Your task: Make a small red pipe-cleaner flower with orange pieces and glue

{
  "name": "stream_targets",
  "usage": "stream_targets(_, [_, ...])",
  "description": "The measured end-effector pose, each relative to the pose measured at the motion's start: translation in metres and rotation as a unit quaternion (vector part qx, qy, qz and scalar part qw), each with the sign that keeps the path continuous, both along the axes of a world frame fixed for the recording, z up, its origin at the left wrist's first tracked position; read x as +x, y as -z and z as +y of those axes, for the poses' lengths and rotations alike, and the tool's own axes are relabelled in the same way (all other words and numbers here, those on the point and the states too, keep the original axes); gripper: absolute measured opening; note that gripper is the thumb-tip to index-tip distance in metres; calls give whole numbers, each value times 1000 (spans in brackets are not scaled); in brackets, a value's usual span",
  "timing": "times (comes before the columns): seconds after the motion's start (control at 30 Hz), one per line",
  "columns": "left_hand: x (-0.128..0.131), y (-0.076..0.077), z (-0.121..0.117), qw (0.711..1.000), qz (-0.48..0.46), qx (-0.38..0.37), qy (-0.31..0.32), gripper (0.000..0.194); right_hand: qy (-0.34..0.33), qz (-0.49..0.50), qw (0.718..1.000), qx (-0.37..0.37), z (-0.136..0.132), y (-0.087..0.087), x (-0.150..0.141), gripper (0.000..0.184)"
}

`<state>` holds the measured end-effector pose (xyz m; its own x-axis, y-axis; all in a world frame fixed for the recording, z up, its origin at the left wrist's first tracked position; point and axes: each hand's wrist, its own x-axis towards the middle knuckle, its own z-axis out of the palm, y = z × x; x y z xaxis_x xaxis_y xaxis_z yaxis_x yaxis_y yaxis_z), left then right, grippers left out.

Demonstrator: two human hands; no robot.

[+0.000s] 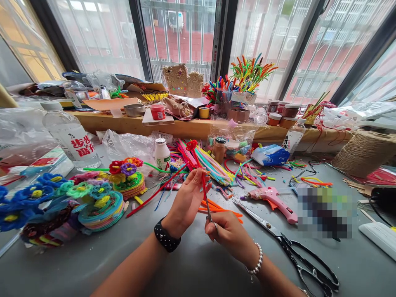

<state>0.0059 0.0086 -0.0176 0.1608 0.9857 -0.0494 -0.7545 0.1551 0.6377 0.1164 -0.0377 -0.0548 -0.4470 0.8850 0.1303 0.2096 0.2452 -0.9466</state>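
My left hand [188, 198], in a dotted black wristband, pinches red pipe cleaners just above the middle of the table. A long red pipe cleaner [151, 194] slants down to the left beside it. A small red flower [191, 145] shows above the fingertips; whether its stem is in the hand I cannot tell. My right hand [230, 235], with a beaded bracelet, is closed around slim small scissors [209, 212]. Their narrow blades point up at the red strands by my left fingers. The fingers partly hide the handles. Orange pipe cleaners [225, 209] lie behind the hands.
Large black-handled scissors [278, 233] and a pink glue gun [272, 199] lie right. Pipe-cleaner flowers [34, 194] and a round layered piece [100, 210] stand left, near a water bottle [69, 136]. Behind are loose pipe cleaners [216, 165], a jar [219, 149] and a twine spool [361, 152].
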Motion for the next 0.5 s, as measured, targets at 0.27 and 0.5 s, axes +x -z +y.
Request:
stream_targets(0.27, [0, 0, -1, 1000, -15, 2, 23, 3, -45, 16, 999, -9, -2, -7, 3, 62])
stream_targets(0.5, [3, -1, -5, 999, 7, 7, 44, 5, -51, 25, 998, -9, -3, -10, 5, 63])
